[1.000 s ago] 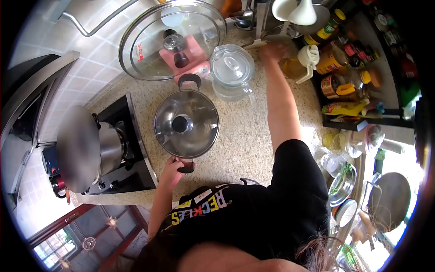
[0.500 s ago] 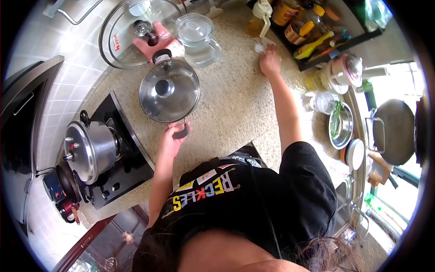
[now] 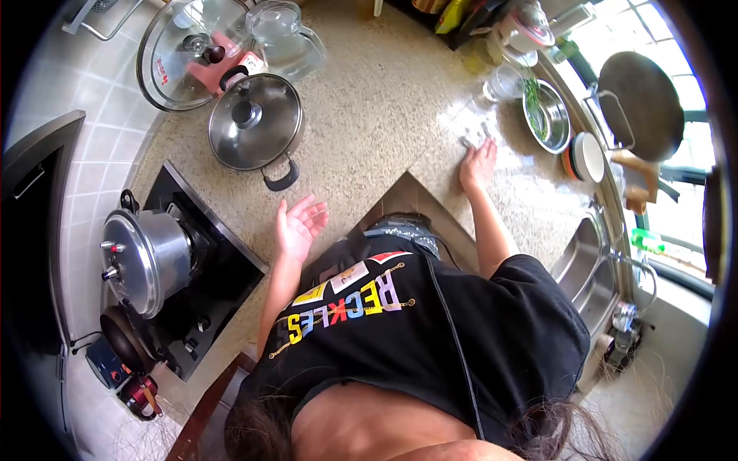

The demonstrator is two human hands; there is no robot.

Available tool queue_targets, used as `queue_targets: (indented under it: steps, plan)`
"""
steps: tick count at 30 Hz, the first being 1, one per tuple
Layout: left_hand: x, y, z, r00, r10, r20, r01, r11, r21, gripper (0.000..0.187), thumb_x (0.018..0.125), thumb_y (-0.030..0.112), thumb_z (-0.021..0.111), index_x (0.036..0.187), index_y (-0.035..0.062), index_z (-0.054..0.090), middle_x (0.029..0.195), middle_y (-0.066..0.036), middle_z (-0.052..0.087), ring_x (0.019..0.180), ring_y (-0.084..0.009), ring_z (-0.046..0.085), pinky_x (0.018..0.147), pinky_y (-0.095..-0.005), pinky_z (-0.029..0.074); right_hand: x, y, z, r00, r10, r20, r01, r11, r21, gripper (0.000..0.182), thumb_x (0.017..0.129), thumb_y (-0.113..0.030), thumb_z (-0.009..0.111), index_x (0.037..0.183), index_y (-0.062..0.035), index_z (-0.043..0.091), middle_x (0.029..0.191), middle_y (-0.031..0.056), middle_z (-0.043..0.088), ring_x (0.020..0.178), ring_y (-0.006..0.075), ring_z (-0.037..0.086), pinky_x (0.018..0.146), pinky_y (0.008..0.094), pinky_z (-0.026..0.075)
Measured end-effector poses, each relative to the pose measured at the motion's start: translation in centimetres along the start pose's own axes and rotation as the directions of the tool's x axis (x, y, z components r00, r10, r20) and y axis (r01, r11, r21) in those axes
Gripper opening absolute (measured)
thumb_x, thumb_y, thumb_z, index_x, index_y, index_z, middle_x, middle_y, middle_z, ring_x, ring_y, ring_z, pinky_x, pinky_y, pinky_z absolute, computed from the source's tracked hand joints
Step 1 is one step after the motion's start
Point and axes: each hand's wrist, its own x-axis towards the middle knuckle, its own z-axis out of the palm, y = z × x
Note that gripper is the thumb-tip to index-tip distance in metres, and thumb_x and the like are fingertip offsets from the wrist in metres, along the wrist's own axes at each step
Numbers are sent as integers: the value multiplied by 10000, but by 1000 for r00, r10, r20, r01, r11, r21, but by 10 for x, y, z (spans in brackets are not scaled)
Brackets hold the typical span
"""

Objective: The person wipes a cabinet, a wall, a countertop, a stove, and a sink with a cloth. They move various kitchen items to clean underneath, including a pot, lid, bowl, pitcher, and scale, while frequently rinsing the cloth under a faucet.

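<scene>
My left hand [image 3: 302,228] is open, palm up and fingers apart, just below the near handle of a lidded pot [image 3: 265,150], not touching it. The pot stands on the stone counter under a glass lid with a dark knob [image 3: 246,114]. Farther right, my right hand [image 3: 479,164] presses down on the counter, fingers forward. A small pale crumpled thing [image 3: 467,141] shows at its fingertips; its kind cannot be made out. Wet-looking shine covers the counter around it.
Behind the pot are a glass jug [image 3: 280,42] and a large glass lid [image 3: 165,65]. A pressure cooker [image 3: 146,261] sits on the stove at left. On the right are a metal bowl of greens [image 3: 547,115], a glass [image 3: 503,83] and a sink [image 3: 580,257].
My left hand has let go of the pot's near handle and opened. My right hand has moved along the counter towards the sink side, the pale thing with it. The view has shifted.
</scene>
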Motion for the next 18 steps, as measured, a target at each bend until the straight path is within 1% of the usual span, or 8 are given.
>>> queue_targets:
  steps: [6, 8, 9, 10, 11, 12, 14, 18]
  plan:
    - [-20, -14, -22, 1000, 18, -5, -17, 995, 102, 504, 914, 396, 414, 1195, -18, 473, 1028, -175, 594, 901, -246, 602, 807, -349, 498, -28, 70, -5, 890, 413, -191, -418, 908, 15, 534, 894, -239, 449, 1333, 44, 336, 1364, 247, 363, 1281, 369, 321, 1062, 415, 255]
    - [-23, -22, -26, 1000, 20, 16, -22, 993, 114, 456, 915, 352, 434, 1183, -15, 479, 1011, -164, 596, 887, -233, 603, 794, -336, 501, -20, 33, -24, 859, 507, 70, -510, 859, 36, 536, 873, -209, 445, 1328, 52, 337, 1356, 255, 372, 1280, 372, 321, 1072, 420, 238]
    - [-29, -27, -27, 1000, -8, -14, 10, 988, 151, 432, 915, 324, 440, 1185, -11, 479, 1004, -159, 596, 871, -228, 606, 781, -329, 504, -21, 34, 12, 964, 239, -114, -235, 971, 42, 523, 862, -207, 431, 1307, 58, 365, 1349, 254, 382, 1277, 382, 319, 1080, 429, 221]
    - [-26, -32, -24, 999, -20, -39, 27, 983, 184, 409, 915, 296, 446, 1187, -7, 479, 997, -154, 596, 855, -222, 608, 768, -323, 506, -20, 3, 11, 999, -20, -26, 16, 989, -145, 509, 868, -223, 419, 1284, 69, 391, 1351, 256, 376, 1276, 390, 316, 1078, 435, 225]
    - [-29, -37, -24, 999, -34, -34, 40, 981, 188, 409, 915, 296, 446, 1187, -7, 479, 997, -154, 596, 855, -222, 608, 768, -323, 506, -29, -29, 13, 998, -37, -47, 43, 991, 124, 509, 872, -243, 421, 1276, 65, 405, 1351, 260, 374, 1284, 377, 312, 1075, 441, 231]
    - [-32, -43, -24, 998, -54, -18, 57, 979, 197, 388, 914, 271, 452, 1185, -6, 481, 999, -153, 598, 846, -219, 610, 761, -320, 507, -34, -60, 11, 969, -246, 28, 245, 968, 50, 533, 877, -262, 428, 1297, 63, 385, 1361, 256, 363, 1295, 355, 306, 1077, 440, 226]
    - [-39, -55, -18, 997, -71, -7, 71, 977, 203, 368, 914, 245, 457, 1183, -5, 483, 1000, -152, 600, 838, -215, 613, 753, -316, 509, -36, -106, 5, 904, -421, 75, 413, 905, 106, 541, 887, -286, 430, 1321, 32, 370, 1383, 225, 350, 1308, 336, 298, 1082, 443, 216]
    - [-50, -70, -3, 999, -42, 17, 35, 955, 295, 327, 918, 191, 457, 1179, -2, 491, 1012, -152, 608, 850, -207, 615, 749, -310, 511, 1, -128, 16, 822, -569, 26, 558, 813, 167, 546, 874, -319, 465, 1337, -45, 373, 1413, 144, 340, 1323, 299, 285, 1076, 436, 235]
